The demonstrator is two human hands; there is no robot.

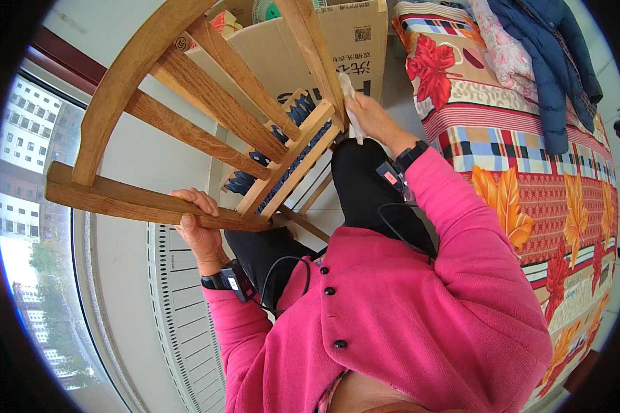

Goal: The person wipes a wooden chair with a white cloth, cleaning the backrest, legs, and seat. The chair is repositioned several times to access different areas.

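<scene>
A wooden chair (224, 110) with a curved top rail and several slats leans in front of my knees, its back turned up toward me. My left hand (200, 220) is wrapped round the left back post, fingers over the top and thumb on the near side. At the right post, my right hand (379, 122) pinches a white cloth (352, 103) and presses it against the wood. Dark blue ruffled material (303, 110) shows between the lower rails. The seat is mostly hidden behind the back.
A big cardboard box (289, 58) stands just beyond the chair. On my right is a bed (523, 206) with a patterned cover and a dark blue jacket (537, 62). A white radiator (186, 310) and a window (41, 227) line my left side.
</scene>
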